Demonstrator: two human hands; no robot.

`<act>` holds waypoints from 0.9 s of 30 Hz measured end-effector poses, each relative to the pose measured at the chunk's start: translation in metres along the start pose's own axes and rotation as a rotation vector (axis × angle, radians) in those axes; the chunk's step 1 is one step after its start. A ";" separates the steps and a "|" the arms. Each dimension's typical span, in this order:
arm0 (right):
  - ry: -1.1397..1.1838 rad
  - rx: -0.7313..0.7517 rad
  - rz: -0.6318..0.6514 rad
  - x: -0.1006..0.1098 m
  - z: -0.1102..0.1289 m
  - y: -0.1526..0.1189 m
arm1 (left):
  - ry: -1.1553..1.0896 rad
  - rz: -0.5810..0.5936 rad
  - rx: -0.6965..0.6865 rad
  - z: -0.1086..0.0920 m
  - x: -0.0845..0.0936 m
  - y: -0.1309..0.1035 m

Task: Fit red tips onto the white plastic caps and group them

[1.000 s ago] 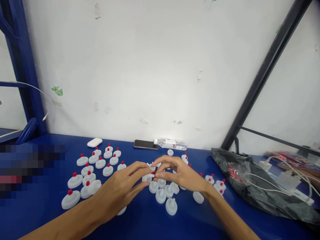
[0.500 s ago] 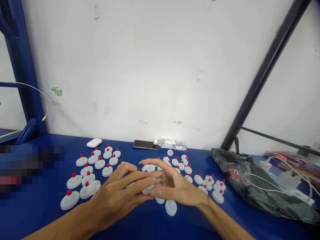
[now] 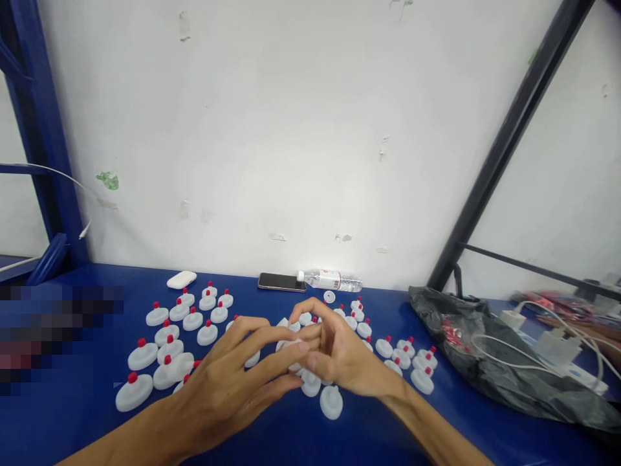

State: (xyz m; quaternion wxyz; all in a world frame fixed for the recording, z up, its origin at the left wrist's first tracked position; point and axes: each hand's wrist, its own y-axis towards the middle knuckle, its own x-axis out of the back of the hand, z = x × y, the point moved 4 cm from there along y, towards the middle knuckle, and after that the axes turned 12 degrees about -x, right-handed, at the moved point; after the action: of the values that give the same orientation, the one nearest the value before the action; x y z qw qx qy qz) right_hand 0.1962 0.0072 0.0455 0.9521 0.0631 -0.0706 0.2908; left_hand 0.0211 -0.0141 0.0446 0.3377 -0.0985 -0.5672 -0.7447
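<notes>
My left hand (image 3: 237, 369) and my right hand (image 3: 339, 356) meet over the middle of the table. Between their fingertips is a white plastic cap (image 3: 294, 366), mostly hidden by the fingers. The right thumb and curled fingers close round it, while the left fingers bend over it from the other side. White caps with red tips (image 3: 134, 393) stand in a loose group left of my hands, and more red-tipped caps (image 3: 423, 380) stand to the right. Just below the right hand lies a white cap without a red tip (image 3: 331, 402).
Along the wall lie a phone (image 3: 281, 282), a clear water bottle (image 3: 330, 279) and a white oval case (image 3: 182, 279). At right, a dark plastic bag (image 3: 509, 378) with small red pieces (image 3: 453, 333) lies under white cables beside a power strip (image 3: 577, 372).
The right index finger and thumb have curled in more, and the left fingers have shifted slightly at the cap. The caps on the table stay put.
</notes>
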 end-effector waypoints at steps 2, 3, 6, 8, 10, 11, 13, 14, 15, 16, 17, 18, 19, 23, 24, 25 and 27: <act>-0.081 0.005 -0.062 0.016 0.007 -0.002 | -0.003 -0.025 0.046 0.004 0.004 0.002; -0.131 0.006 -0.108 0.026 0.010 -0.003 | -0.016 -0.035 0.079 0.006 0.006 0.002; -0.317 -0.015 -0.244 0.053 0.017 -0.007 | -0.054 -0.043 0.136 0.012 0.006 -0.001; -0.459 -0.043 -0.309 0.065 0.017 -0.010 | -0.071 -0.022 0.132 0.014 0.003 -0.003; -0.599 -0.071 -0.344 0.072 0.014 -0.010 | -0.081 0.006 0.124 0.014 0.000 -0.005; -0.661 -0.083 -0.352 0.074 0.012 -0.009 | -0.085 0.020 0.120 0.013 -0.002 -0.006; -0.763 -0.113 -0.346 0.075 0.008 -0.008 | -0.092 0.042 0.112 0.011 -0.004 -0.006; -0.801 -0.128 -0.337 0.075 0.006 -0.007 | -0.094 0.048 0.108 0.010 -0.004 -0.006; -0.832 -0.143 -0.329 0.075 0.005 -0.007 | -0.094 0.050 0.105 0.010 -0.004 -0.006; -0.857 -0.157 -0.323 0.075 0.005 -0.007 | -0.092 0.049 0.101 0.010 -0.004 -0.006; -0.874 -0.171 -0.320 0.075 0.005 -0.008 | -0.090 0.046 0.097 0.009 -0.004 -0.006; -0.887 -0.186 -0.321 0.076 0.007 -0.010 | -0.090 0.044 0.096 0.010 -0.004 -0.006; -0.893 -0.203 -0.318 0.078 0.009 -0.012 | -0.091 0.038 0.093 0.010 -0.004 -0.006; -0.868 -0.320 -0.178 0.084 0.010 -0.023 | -0.113 0.042 0.096 0.011 -0.004 -0.006; -0.858 -0.351 -0.128 0.085 0.009 -0.026 | -0.118 0.044 0.096 0.010 -0.004 -0.006; -0.850 -0.376 -0.089 0.086 0.007 -0.028 | -0.123 0.047 0.096 0.010 -0.004 -0.005; -0.845 -0.404 -0.051 0.087 0.005 -0.029 | -0.132 0.045 0.096 0.009 -0.003 -0.005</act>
State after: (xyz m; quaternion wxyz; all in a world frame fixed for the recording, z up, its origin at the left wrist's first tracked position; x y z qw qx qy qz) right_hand 0.2836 0.0296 0.0629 0.8399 -0.0088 -0.5058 0.1967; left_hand 0.0186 -0.0041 0.0422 0.3207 -0.1439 -0.6209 -0.7007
